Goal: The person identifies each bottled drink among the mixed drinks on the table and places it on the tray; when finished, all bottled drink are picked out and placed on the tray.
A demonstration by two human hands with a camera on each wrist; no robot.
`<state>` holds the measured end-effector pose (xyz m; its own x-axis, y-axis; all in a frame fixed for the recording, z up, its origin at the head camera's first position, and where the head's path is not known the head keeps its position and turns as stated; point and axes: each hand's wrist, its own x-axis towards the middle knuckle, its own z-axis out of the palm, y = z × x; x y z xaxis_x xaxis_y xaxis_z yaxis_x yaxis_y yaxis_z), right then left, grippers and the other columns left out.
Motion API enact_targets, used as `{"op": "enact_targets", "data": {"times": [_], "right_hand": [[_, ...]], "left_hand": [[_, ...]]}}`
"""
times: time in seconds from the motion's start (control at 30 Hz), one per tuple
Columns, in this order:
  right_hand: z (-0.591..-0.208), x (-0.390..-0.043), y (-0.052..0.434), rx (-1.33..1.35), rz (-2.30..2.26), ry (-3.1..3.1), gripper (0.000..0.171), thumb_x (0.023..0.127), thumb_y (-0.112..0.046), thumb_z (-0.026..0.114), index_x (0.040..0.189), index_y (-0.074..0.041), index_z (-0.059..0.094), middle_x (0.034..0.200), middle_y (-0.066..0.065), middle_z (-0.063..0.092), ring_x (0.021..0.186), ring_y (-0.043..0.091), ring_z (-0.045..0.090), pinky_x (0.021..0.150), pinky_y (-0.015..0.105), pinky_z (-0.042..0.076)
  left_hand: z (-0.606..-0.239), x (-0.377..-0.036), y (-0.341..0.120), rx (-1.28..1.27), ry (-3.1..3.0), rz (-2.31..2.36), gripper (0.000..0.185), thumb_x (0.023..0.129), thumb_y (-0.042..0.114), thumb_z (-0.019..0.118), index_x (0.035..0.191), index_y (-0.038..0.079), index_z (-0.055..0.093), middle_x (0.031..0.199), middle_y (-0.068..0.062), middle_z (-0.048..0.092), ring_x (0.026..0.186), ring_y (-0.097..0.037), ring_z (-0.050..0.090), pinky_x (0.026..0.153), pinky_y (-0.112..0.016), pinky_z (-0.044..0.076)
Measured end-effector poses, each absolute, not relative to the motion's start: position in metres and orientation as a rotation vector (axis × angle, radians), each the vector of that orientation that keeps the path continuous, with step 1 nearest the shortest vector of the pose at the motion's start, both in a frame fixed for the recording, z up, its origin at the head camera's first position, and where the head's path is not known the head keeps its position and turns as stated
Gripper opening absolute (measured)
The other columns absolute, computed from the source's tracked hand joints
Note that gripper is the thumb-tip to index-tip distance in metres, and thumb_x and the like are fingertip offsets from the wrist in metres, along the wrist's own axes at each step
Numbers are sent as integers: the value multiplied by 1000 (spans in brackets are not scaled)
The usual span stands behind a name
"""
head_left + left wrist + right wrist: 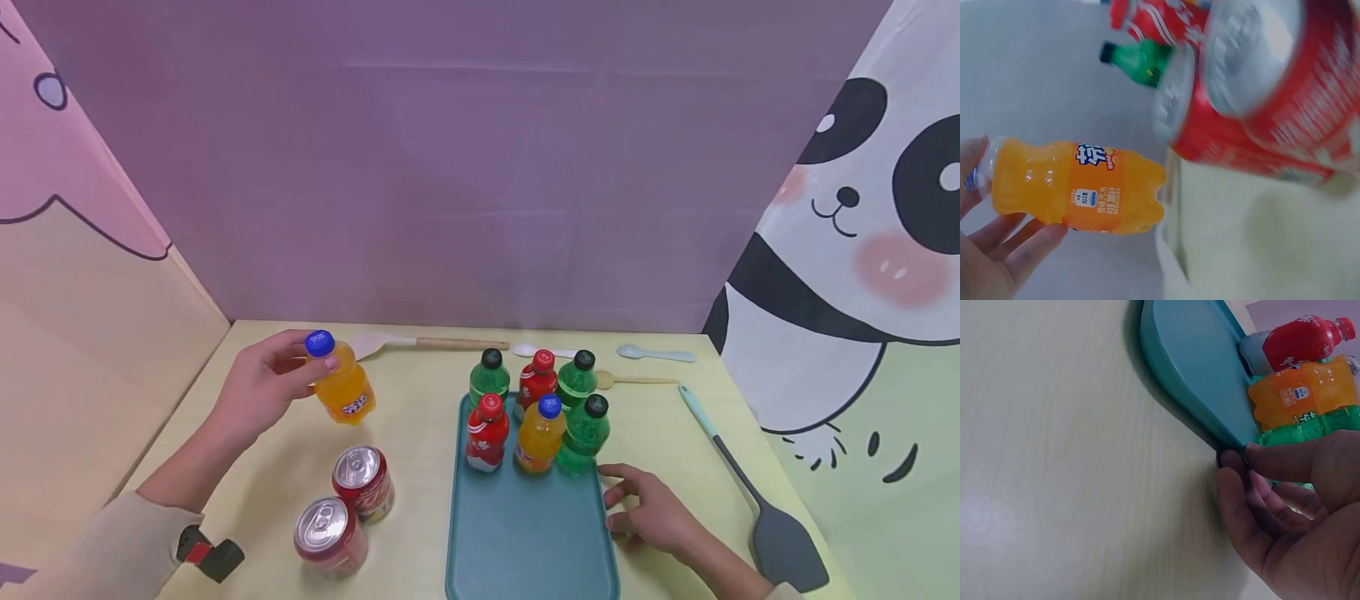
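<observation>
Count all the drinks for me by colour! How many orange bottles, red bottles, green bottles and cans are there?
Orange bottles: 2, one held in the left hand at, one on the tray at
Red bottles: 2
Green bottles: 3
Red cans: 2
Total: 9 drinks

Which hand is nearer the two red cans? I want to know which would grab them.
Left. The left hand holds an orange bottle just behind the cans; the right hand rests at the tray's far edge.
</observation>
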<state>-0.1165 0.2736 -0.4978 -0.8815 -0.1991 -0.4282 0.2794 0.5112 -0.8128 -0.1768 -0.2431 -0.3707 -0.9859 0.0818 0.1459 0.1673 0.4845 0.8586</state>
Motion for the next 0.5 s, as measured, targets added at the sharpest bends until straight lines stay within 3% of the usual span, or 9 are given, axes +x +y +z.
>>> {"op": "enact_targets", "data": {"times": [0.27,0.5], "right_hand": [[-495,-117,280,-16,-1345,2262,72,82,1,76,148,1,45,97,11,65,73,25,66,57,41,59],[-495,-116,280,-42,-1344,2228,70,86,-4,77,148,3,44,96,10,64,76,25,68,56,39,58]], "left_hand": [[-335,-157,-204,-367,-2644,-1599,39,97,34,73,130,15,67,120,-7,69,114,-31,66,80,-30,62],[-333,-140,-162,-514,-2670,-1716,32,92,30,79,122,21,72,116,0,72,111,-29,67,83,-35,62]]}}
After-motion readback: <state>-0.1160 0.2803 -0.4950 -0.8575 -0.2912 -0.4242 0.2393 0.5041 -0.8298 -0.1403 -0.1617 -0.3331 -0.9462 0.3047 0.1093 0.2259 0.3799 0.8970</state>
